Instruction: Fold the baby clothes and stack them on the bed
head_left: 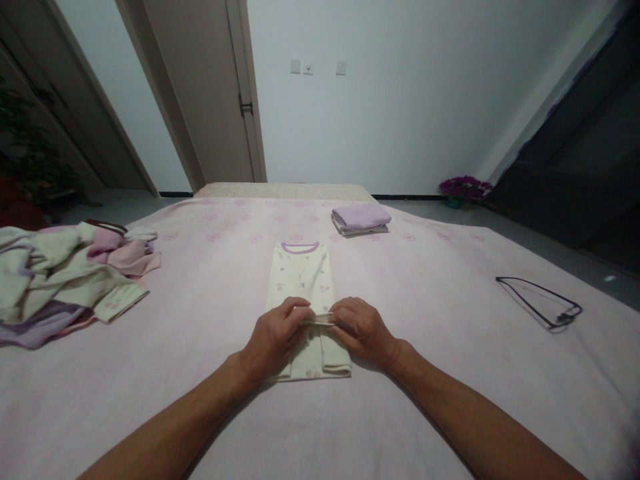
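A pale cream shirt (301,275) with a purple neckline and small printed figures lies in front of me, its sides folded inward into a narrow strip and its collar pointing away. My left hand (280,333) is closed on a layer of it at mid-length, left of centre. Opposite, my right hand (364,330) pinches the same raised fold of cloth from the right. Between the two hands a small ridge of fabric stands up. The fingertips are partly hidden behind the fold. The lower end of the shirt lies flat, with a folded sleeve along its right side.
A light pink bedsheet (210,400) covers the bed. Heaped clothes (65,273) lie at the left. Folded clothes (361,219) with a lilac piece on top sit at the far right of centre. A dark-framed, glasses-like object (540,303) rests on the right.
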The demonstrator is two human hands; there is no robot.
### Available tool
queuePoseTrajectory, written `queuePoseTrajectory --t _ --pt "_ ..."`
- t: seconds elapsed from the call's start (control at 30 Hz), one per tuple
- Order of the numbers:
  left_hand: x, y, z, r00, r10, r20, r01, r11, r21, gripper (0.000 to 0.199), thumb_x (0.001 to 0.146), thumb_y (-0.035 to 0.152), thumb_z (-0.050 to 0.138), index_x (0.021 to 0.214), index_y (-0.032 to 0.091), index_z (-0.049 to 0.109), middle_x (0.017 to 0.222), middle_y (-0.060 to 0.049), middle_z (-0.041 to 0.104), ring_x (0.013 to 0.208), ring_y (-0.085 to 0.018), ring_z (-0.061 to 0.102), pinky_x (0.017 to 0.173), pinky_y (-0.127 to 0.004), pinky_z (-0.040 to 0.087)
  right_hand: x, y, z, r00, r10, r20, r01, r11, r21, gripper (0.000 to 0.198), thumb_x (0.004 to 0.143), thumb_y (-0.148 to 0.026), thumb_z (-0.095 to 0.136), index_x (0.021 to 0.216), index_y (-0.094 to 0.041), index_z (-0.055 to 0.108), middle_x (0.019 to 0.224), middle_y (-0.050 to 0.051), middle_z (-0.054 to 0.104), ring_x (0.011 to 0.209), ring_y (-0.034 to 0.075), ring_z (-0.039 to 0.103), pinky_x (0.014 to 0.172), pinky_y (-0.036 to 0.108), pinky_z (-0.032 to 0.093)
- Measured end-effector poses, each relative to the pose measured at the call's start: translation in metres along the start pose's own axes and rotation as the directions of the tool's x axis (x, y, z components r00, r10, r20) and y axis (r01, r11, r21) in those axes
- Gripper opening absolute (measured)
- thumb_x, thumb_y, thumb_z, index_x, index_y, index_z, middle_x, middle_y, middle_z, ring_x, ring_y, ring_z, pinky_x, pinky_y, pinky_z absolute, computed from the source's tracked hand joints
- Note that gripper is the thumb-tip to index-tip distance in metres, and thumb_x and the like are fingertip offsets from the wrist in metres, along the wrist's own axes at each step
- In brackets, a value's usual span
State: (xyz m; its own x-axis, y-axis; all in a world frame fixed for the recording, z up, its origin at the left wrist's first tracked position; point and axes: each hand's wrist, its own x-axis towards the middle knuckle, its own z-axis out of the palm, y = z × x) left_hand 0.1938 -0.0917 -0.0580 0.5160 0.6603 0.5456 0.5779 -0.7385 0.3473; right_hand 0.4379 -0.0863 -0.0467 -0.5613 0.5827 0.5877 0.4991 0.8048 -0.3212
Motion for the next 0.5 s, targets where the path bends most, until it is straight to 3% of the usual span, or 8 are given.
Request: queuePoseTrajectory --t 0.13,0.27,0.5 --pt "0.0002 -0.0005 0.0012 0.998 0.066 -0.005 -0.065 0.993 0.097 0.013 0.099 0.022 0.051 0.104 0.022 0.063 0.120 -0.007 0.065 0.085 -0.016 0.065 0.070 -0.026 0.050 0.0000 -0.0007 0.0008 1.000 0.014 0.010 -0.014 1.000 -0.001 0.014 0.097 -0.029 0.054 0.087 -0.020 0.057 0.082 0.005 0.065 0.077 0.019 0.056 0.072 0.033 0.042" --pt "0.0037 0.0016 -0.0010 0.996 0.081 -0.036 -0.075 0.985 0.154 0.013 0.099 0.025 0.054 0.098 0.021 0.066 0.103 -0.006 0.070 0.080 -0.017 0.064 0.069 -0.028 0.048 -0.0011 0.0011 0.0025 1.000 0.016 0.014 -0.015 1.000 -0.027 0.017 0.098 -0.032 0.052 0.086 -0.020 0.057 0.078 0.004 0.063 0.072 0.018 0.053 0.070 0.032 0.040" --pt "0.0085 0.0034 -0.0043 0.990 0.118 -0.077 -0.109 0.987 0.118 0.019 0.099 0.029 0.055 0.086 0.019 0.063 0.088 -0.004 0.071 0.083 -0.018 0.061 0.076 -0.033 0.046 -0.0033 0.0040 0.0044 1.000 0.022 0.001 -0.022 0.999 -0.047 0.017 0.099 -0.031 0.050 0.089 -0.020 0.059 0.078 0.003 0.066 0.071 0.017 0.056 0.069 0.031 0.041"
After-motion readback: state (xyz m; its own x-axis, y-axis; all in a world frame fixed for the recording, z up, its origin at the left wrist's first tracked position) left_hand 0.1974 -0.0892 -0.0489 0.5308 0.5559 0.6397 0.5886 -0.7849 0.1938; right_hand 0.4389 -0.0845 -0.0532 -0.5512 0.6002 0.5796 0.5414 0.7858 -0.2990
